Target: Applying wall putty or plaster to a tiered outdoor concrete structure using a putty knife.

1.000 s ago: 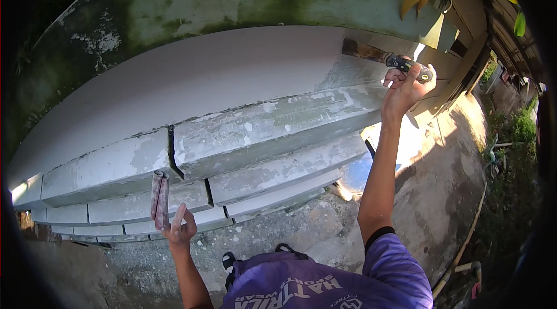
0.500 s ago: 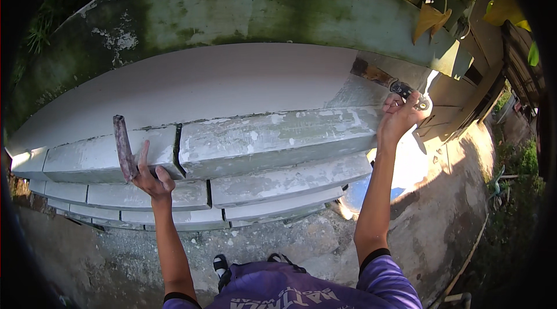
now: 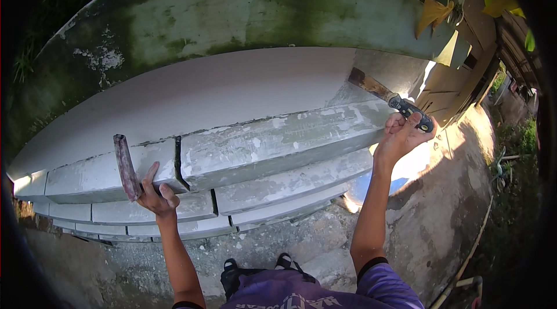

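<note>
My right hand [image 3: 401, 141] grips the dark handle of a putty knife [image 3: 371, 84], whose brown, stained blade points up and left over the wall near its unpainted grey patch. Within my left hand [image 3: 158, 196] is a flat, narrow strip with worn purplish and whitish faces [image 3: 126, 164]; its exact kind I cannot make out. That strip stands nearly upright in front of the stepped ledge [image 3: 278, 141], which is coated in patchy white over grey-green. My left index finger is stretched along the ledge, and whether it touches is unclear. Above the ledge runs the smooth white wall [image 3: 232, 85].
A green, mould-stained overhang [image 3: 232, 13] curves across the top. Dark vertical gaps divide the ledge blocks. Beside my right forearm a blue and white round container [image 3: 362, 187] sits on the rough concrete floor [image 3: 313, 230]. Dry leaves [image 3: 434, 16] hang at upper right.
Both hands and the tools sit a little lower in the picture, as the whole view has shifted. The putty knife has turned slightly, so more of its handle shows.
</note>
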The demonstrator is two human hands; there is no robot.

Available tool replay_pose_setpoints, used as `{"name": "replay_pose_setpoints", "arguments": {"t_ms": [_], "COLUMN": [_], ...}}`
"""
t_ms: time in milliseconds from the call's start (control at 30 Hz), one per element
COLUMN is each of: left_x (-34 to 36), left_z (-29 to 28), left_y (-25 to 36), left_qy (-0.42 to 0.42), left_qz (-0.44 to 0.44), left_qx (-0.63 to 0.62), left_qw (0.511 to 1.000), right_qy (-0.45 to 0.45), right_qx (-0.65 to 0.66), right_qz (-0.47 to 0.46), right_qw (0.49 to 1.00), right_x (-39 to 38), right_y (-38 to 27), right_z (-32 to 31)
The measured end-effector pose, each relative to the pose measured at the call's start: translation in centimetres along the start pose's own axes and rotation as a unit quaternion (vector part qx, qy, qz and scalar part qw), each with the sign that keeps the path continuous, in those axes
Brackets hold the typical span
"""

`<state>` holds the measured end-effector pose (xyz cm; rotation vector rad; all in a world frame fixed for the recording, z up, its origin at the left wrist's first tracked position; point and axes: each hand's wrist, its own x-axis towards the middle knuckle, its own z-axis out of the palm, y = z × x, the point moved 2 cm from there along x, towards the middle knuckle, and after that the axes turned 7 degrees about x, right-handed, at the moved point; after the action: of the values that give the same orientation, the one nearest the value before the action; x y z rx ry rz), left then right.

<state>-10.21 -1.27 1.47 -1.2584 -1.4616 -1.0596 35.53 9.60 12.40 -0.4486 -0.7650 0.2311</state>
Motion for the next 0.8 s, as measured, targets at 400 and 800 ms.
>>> {"name": "replay_pose_setpoints", "arguments": {"t_ms": [400,800], "left_x": [0.4,1.4], "left_z": [-0.3,-2.2], "left_y": [0.4,1.1], "left_qy": [-0.031,-0.097], "left_qz": [0.001,-0.002], "left_qx": [-0.125,-0.189], "left_qw": [0.992,0.977], "right_qy": [0.350,0.477], "right_qx": [0.051,-0.040], "right_qz": [0.153,0.195], "right_qw": [0.923,0.856], "right_x": [-20.8,-36.1], "right_y": [-4.5,-13.3], "right_z": [-24.4,-29.4]}}
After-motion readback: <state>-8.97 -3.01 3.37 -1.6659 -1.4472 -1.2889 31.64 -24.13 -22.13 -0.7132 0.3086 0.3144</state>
